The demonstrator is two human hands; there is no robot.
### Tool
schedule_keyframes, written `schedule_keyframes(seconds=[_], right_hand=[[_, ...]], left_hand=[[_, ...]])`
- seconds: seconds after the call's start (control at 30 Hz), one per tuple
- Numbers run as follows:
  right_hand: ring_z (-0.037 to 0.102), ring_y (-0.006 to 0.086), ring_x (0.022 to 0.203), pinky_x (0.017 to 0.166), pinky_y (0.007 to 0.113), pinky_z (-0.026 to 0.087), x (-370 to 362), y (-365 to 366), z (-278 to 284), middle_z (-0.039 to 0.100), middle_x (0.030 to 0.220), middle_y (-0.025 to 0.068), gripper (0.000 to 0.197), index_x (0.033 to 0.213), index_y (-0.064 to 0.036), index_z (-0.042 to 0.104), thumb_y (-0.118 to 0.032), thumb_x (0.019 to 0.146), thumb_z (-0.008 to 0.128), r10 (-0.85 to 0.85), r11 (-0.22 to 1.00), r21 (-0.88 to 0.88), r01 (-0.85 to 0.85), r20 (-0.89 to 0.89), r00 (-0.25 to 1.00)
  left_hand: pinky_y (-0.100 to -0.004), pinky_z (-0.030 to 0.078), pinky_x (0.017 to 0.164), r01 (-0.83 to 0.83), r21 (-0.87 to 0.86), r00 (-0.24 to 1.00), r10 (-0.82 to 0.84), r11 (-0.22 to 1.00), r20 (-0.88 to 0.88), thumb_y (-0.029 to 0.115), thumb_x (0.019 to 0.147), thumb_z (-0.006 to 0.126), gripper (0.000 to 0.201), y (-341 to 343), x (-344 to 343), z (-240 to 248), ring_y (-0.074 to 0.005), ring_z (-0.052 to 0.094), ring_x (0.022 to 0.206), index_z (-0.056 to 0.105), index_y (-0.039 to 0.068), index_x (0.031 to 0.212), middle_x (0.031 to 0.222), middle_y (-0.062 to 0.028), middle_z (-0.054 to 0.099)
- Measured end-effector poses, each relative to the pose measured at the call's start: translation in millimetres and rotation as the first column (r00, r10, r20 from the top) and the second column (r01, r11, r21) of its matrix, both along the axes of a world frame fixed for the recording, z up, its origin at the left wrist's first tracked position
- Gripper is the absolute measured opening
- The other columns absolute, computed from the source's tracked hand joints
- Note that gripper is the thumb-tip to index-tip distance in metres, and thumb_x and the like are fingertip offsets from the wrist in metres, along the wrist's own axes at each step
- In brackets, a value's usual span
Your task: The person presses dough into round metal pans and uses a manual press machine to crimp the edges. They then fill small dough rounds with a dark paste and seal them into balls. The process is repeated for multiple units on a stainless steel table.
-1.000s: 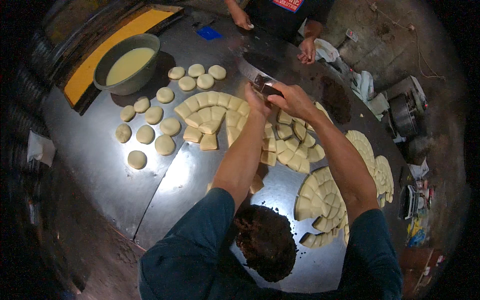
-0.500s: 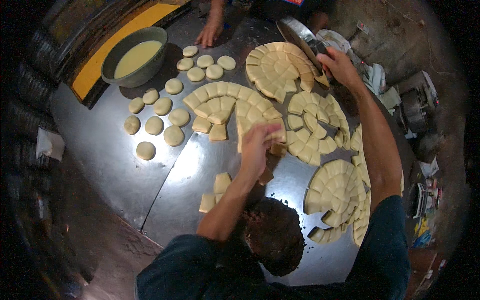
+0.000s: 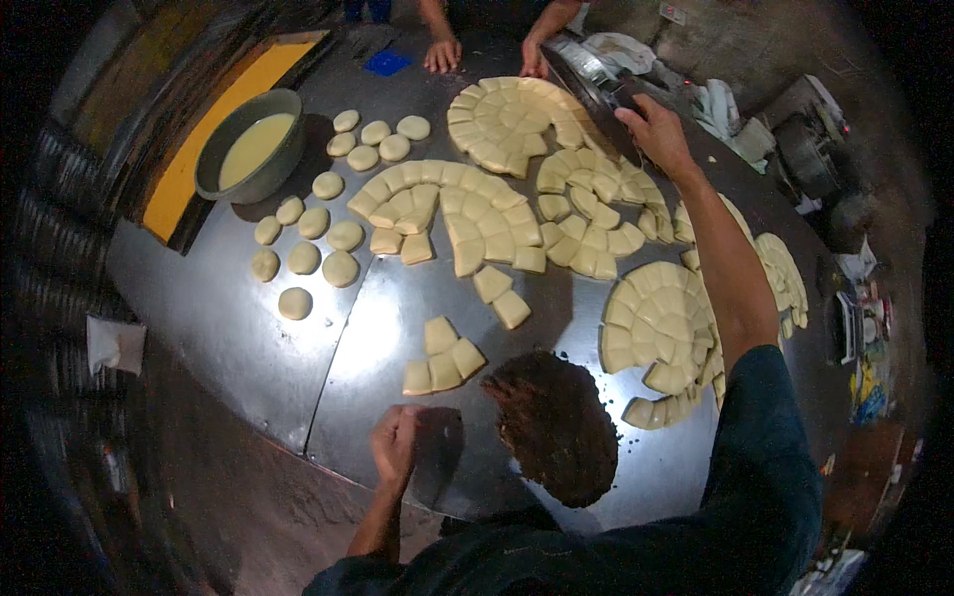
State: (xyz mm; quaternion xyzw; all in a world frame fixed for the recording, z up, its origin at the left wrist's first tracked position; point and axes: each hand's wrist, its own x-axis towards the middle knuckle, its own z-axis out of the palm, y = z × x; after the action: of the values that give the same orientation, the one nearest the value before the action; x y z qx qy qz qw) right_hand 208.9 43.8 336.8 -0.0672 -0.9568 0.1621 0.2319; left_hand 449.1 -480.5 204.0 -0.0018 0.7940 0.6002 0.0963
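Note:
My left hand [image 3: 395,442] is low over the near edge of the metal table [image 3: 368,318], fingers curled in. Whatever they hold, if anything, is hidden. Just beyond it lie a few cut dough pieces [image 3: 444,360], and to its right is a dark brown crumbly mound [image 3: 558,432]. At the far right my right hand [image 3: 653,134] closes on the dark handle of a shiny metal tool with a broad curved face [image 3: 586,68], whose kind I cannot make out. Beside that tool is a round of fitted dough pieces [image 3: 502,119]. Another dough round [image 3: 651,323] lies under my right forearm.
Round flattened dough balls [image 3: 340,268] are spread on the left, near a grey bowl of pale yellow liquid [image 3: 256,144]. Across the table are another person's two hands [image 3: 443,55]. A blue patch [image 3: 388,64] lies at the far edge. A metal pot [image 3: 807,154] stands at right.
My left hand has come back from the middle dough pieces to the near edge, uncovering two loose pieces. My right hand stays on the tool. The other person's second hand shows more clearly.

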Motion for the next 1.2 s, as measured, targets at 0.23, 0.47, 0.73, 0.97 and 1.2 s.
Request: schedule_keyframes(seconds=[0.23, 0.47, 0.73, 0.97, 1.2], right_hand=[[0.045, 0.0096, 0.049, 0.045, 0.027, 0.037, 151, -7, 84, 0.052, 0.067, 0.0, 0.024, 0.084, -0.0044, 0.055, -0.027, 0.089, 0.062, -0.204, 0.676, -0.732, -0.083, -0.294, 0.934], [0.037, 0.007, 0.043, 0.039, 0.023, 0.03, 465, -35, 125, 0.045, 0.06, -0.0016, 0.019, 0.085, -0.0082, 0.051, -0.025, 0.092, 0.057, -0.445, 0.321, -0.908, -0.268, -0.395, 0.804], [0.043, 0.0088, 0.048, 0.043, 0.026, 0.032, 866, -65, 9, 0.049, 0.062, -0.0004, 0.032, 0.089, -0.0027, 0.058, -0.035, 0.092, 0.055, -0.871, 0.145, -0.931, 0.334, 0.04, 0.49], [0.058, 0.0183, 0.081, 0.071, 0.034, 0.046, 1152, -167, -128, 0.063, 0.09, 0.0083, 0.049, 0.098, 0.0013, 0.062, -0.045, 0.096, 0.047, -0.892, -0.442, -0.827, 0.348, 0.364, -0.268], [0.061, 0.0268, 0.094, 0.082, 0.04, 0.05, 1264, -183, -240, 0.061, 0.113, 0.0129, 0.047, 0.119, -0.0009, 0.055, -0.041, 0.099, 0.042, -0.875, -0.147, -0.931, -0.335, 0.28, -0.394]], left_hand=[[-0.0283, 0.047, 0.078, 0.079, 0.352, 0.98, -0.008, 0.933, -0.2, 0.007, 0.094, 0.049, 0.019, 61, 12, 34, -0.0165, 0.06, 0.084, 0.065, -0.002, 0.098, 0.088, -0.0091, 0.065], [-0.0398, 0.048, 0.088, 0.336, 0.642, 0.863, -0.498, 0.689, 0.083, 0.031, 0.099, 0.043, 0.044, 216, 96, 38, -0.0237, 0.052, 0.111, 0.044, 0.0, 0.13, 0.126, -0.0171, 0.049], [-0.0413, 0.051, 0.085, 0.153, 0.765, 0.642, -0.652, 0.626, 0.404, 0.009, 0.085, 0.06, 0.044, 310, 368, -1, -0.0265, 0.059, 0.098, 0.043, 0.005, 0.126, 0.111, -0.0113, 0.058], [-0.0371, 0.048, 0.089, 0.601, 0.727, 0.107, -0.936, 0.331, 0.337, -0.004, 0.078, 0.051, 0.058, 412, 591, -21, -0.0236, 0.057, 0.102, 0.036, 0.004, 0.133, 0.112, -0.0124, 0.056], [-0.0347, 0.047, 0.089, 0.856, 0.517, -0.163, -0.947, 0.004, 0.277, -0.002, 0.076, 0.052, 0.064, 521, 732, -50, -0.0218, 0.056, 0.104, 0.032, 0.001, 0.137, 0.117, -0.0136, 0.055]])
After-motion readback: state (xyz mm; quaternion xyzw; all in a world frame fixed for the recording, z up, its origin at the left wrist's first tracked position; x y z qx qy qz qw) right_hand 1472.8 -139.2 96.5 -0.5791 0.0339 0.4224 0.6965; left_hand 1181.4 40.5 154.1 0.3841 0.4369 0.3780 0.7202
